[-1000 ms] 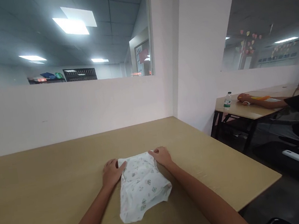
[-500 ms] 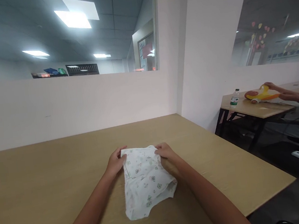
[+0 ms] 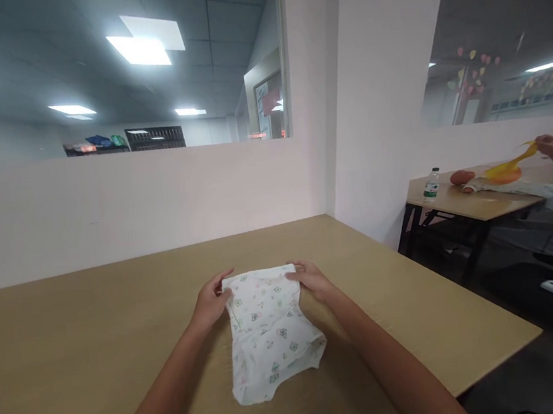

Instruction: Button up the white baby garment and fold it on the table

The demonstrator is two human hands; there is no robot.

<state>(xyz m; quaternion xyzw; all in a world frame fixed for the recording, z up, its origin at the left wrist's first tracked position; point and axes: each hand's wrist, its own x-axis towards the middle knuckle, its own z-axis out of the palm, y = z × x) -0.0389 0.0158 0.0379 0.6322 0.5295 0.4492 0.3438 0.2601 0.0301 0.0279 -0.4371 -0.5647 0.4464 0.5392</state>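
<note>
A small white printed garment (image 3: 271,328), shaped like baby shorts, lies spread on the wooden table (image 3: 121,333) before me. Its straight top edge points away from me, and its wider end with a leg opening faces me. My left hand (image 3: 213,299) pinches the top left corner, thumb on the cloth. At the top right corner my right hand (image 3: 311,279) grips the edge the same way. Between the two hands the top edge is stretched nearly straight. Some creases cross the middle of the cloth.
A white wall (image 3: 155,202) with a window rises behind the table. To the right, a second table (image 3: 478,206) holds a plastic bottle (image 3: 431,185), a round reddish object (image 3: 462,177) and pale cloth. There another person's hand (image 3: 547,145) lifts something yellow (image 3: 508,167).
My right hand has shifted slightly right and up, pulling the garment's top edge straighter. At the other table, the person's hand has raised the yellow thing toward the right.
</note>
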